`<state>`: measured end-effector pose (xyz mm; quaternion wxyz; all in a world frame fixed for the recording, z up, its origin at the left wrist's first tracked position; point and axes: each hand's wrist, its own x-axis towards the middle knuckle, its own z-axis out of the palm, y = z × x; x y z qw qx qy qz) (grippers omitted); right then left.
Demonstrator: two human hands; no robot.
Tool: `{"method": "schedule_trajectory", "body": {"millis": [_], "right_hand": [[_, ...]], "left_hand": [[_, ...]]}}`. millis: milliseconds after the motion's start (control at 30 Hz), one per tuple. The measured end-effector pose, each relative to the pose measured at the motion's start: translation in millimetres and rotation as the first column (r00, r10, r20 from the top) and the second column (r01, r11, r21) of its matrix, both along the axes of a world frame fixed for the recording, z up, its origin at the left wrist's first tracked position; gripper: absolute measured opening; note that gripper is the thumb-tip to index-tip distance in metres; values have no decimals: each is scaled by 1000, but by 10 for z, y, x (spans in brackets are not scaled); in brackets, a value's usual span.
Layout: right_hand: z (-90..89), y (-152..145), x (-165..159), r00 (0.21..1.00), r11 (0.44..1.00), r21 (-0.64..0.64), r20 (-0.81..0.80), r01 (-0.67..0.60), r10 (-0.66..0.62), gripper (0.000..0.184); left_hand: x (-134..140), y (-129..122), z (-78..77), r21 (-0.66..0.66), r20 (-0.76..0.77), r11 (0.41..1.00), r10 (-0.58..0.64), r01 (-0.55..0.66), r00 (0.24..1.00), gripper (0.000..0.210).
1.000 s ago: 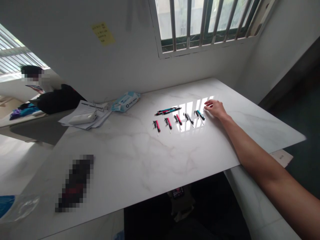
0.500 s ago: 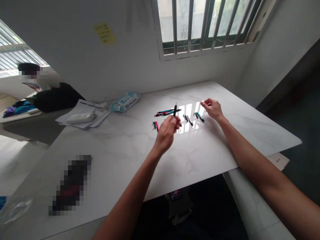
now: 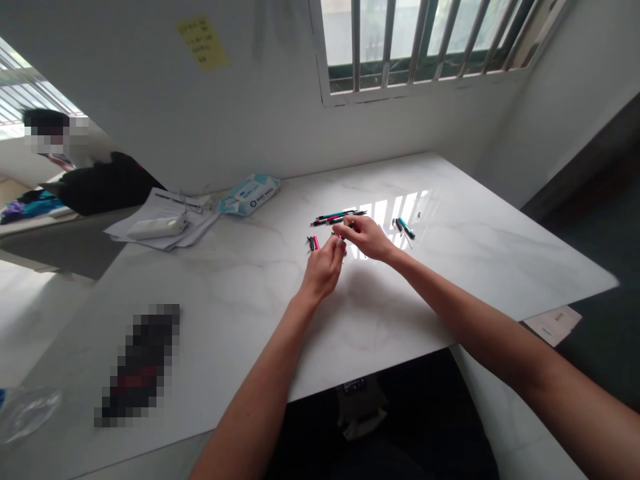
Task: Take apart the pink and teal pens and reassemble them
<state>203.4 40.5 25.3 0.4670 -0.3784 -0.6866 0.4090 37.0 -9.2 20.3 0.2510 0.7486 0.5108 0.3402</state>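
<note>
My left hand (image 3: 324, 265) is closed round a dark pen, most of which is hidden by the fingers. Over its upper end, my right hand (image 3: 367, 237) has its thumb and fingers pinched together, so the two hands meet above the table. Just behind them lies a small group of pens (image 3: 337, 217) in teal, red and black. Left of my left hand are red and black pen parts (image 3: 313, 243). To the right of my right hand rest a teal pen barrel (image 3: 406, 228) and thin pen parts beside it.
The white marbled table (image 3: 240, 320) stands against the wall below a barred window. A wet-wipes pack (image 3: 250, 195) and papers (image 3: 160, 223) lie at its back left. A pixelated dark object (image 3: 140, 367) and a clear plastic bottle (image 3: 33, 413) are at the left. Another person sits far left.
My right hand has come left from beyond the teal pen parts to the pen in my left hand. The small white piece near the back right is now uncovered. The view has shifted slightly.
</note>
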Motion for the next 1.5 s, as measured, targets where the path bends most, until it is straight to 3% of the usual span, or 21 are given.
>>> {"method": "schedule_trajectory", "body": {"millis": [133, 267, 367, 533, 833, 1133, 1500], "right_hand": [[33, -57, 109, 983, 992, 10, -136, -125, 125, 49], [121, -147, 140, 960, 979, -22, -200, -204, 195, 42], [141, -183, 125, 945, 973, -28, -245, -230, 216, 38], [136, -181, 139, 959, 982, 17, -214, -187, 187, 48], [130, -166, 156, 961, 979, 15, -188, -203, 202, 55], [174, -187, 156, 953, 975, -47, -226, -219, 203, 55], [178, -198, 157, 961, 980, -9, -200, -199, 193, 54]], "left_hand": [[35, 2, 8, -84, 155, 996, -27, 40, 987, 23], [98, -28, -6, -128, 280, 988, -50, 89, 959, 29], [128, -45, -13, -187, 374, 975, -43, 121, 926, 32], [137, -37, -26, -233, 479, 959, -30, 160, 878, 32], [131, -10, -115, -323, 519, 925, -4, 201, 855, 35], [130, -10, -109, -316, 511, 923, -31, 221, 859, 35], [125, -6, -135, -329, 511, 920, -15, 211, 860, 36]]}}
